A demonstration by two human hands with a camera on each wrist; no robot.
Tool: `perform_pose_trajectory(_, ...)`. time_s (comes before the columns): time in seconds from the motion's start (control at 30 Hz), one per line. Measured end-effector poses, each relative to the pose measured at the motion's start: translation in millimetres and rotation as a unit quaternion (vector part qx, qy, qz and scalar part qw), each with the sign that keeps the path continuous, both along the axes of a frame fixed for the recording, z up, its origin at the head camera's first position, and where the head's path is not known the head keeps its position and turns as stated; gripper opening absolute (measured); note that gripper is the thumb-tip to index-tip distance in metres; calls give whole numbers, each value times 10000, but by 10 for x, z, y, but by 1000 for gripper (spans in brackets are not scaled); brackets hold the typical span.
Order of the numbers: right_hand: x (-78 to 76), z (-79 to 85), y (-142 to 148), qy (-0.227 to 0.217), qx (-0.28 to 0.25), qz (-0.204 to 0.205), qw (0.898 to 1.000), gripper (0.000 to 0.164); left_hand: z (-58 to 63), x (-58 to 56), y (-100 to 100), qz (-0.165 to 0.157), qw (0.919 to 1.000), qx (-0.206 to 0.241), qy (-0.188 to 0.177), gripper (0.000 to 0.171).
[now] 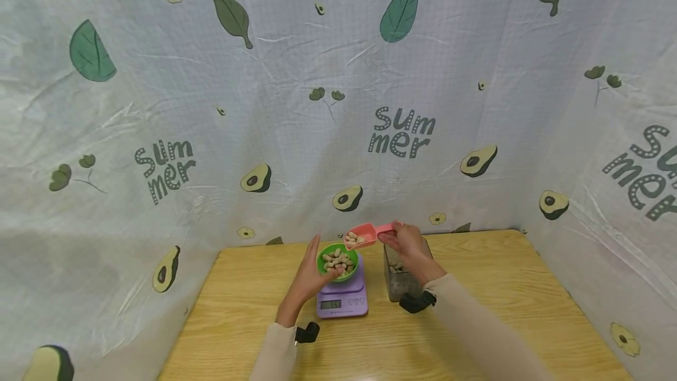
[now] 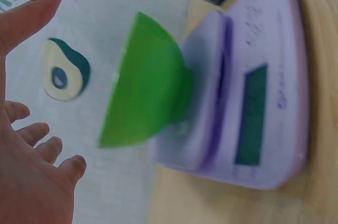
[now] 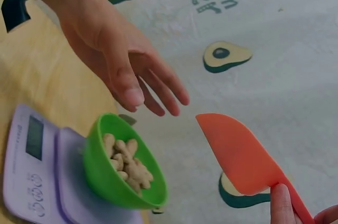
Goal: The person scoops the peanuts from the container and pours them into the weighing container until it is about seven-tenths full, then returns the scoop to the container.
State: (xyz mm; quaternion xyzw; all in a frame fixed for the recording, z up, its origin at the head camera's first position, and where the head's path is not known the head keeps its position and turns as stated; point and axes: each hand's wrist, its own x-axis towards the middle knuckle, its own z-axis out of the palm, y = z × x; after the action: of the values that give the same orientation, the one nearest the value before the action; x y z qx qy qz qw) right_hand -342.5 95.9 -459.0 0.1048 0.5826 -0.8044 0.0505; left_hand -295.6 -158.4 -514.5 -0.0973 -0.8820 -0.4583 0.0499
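My right hand point(image 1: 409, 246) grips the handle of a pink-red scoop point(image 1: 366, 230) with a few peanuts point(image 1: 352, 239) in it. The scoop is held in the air above and to the right of a green bowl point(image 2: 145, 86). Inside that bowl lie several peanuts point(image 3: 127, 163) in their shells. It stands on a purple kitchen scale point(image 1: 353, 301), whose display digits are too small to read surely. My left hand point(image 1: 309, 278) is beside the bowl on its left, fingers extended and thumb apart, holding nothing. In the left wrist view a gap shows between hand and bowl.
Right of the scale stands a see-through grey container point(image 1: 404, 288) with more peanuts in it, under my right forearm. Everything rests on a wooden table point(image 1: 254, 304). A white printed sheet point(image 1: 296, 151) hangs behind the table and along its sides.
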Motion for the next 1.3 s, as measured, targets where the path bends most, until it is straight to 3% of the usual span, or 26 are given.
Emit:
perform_pose_trajectory(0.23, -88, -119, -258, -49, 362, -8, 9993, 32, -217, -50, -60, 9, 9993, 39, -380, 108)
perform_pose_trajectory(0.33, -120, -178, -351, 22, 785, -5, 9969, 31, -317, -81, -75, 53, 9983, -115, -562, 108)
perform_pose_trajectory(0.43, -126, -238, -431, 259, 1432, 72, 9893, 30, -391, -93, -85, 50, 9975, -296, -641, 107)
perform_pose_trajectory(0.5, -108, -265, -469, 673, 1965, 129, 9781, 29, -416, -95, -88, 26, 9975, -332, -630, 107)
perform_pose_trajectory(0.53, -97, -273, -487, 967, 2251, 160, 9694, 27, -421, -95, -87, 28, 9975, -315, -639, 107)
perform_pose_trajectory(0.6, -70, -281, -511, 1769, 2837, 234, 9422, 24, -422, -95, -85, 43, 9974, -255, -670, 107)
perform_pose_trajectory(0.77, -11, -255, -505, 3837, 4026, 212, 8308, 17, -414, -103, -88, 39, 9972, -172, -733, 106)
perform_pose_trajectory(0.83, 4, -235, -471, 4240, 4182, 133, 8032, 17, -411, -103, -90, 24, 9972, -179, -728, 105)
perform_pose_trajectory(0.87, 10, -221, -444, 4298, 4108, 112, 8040, 18, -409, -101, -87, 28, 9971, -163, -741, 105)
perform_pose_trajectory(0.9, 10, -208, -413, 4289, 3925, 80, 8136, 20, -408, -98, -85, 16, 9972, -159, -732, 105)
perform_pose_trajectory(0.93, 12, -195, -376, 4191, 3648, 55, 8314, 22, -404, -91, -83, 22, 9970, -155, -755, 105)
perform_pose_trajectory(1.03, 47, -104, -225, 3430, 2422, -15, 9076, 27, -410, -75, -77, -4, 9974, -137, -707, 106)
perform_pose_trajectory(1.07, 56, -84, -165, 3126, 1992, -91, 9287, 28, -412, -69, -74, 7, 9973, -119, -720, 106)
perform_pose_trajectory(1.13, 80, -51, -38, 2518, 1367, -276, 9577, 29, -418, -58, -76, 14, 9976, -121, -683, 107)
perform_pose_trajectory(1.2, 89, -53, 97, 2048, 1030, -479, 9722, 29, -409, -44, -78, 38, 9978, -133, -653, 108)
perform_pose_trajectory(1.3, 148, -42, 282, 1767, 821, -842, 9772, 30, -359, -8, -82, 62, 9981, -181, -584, 106)
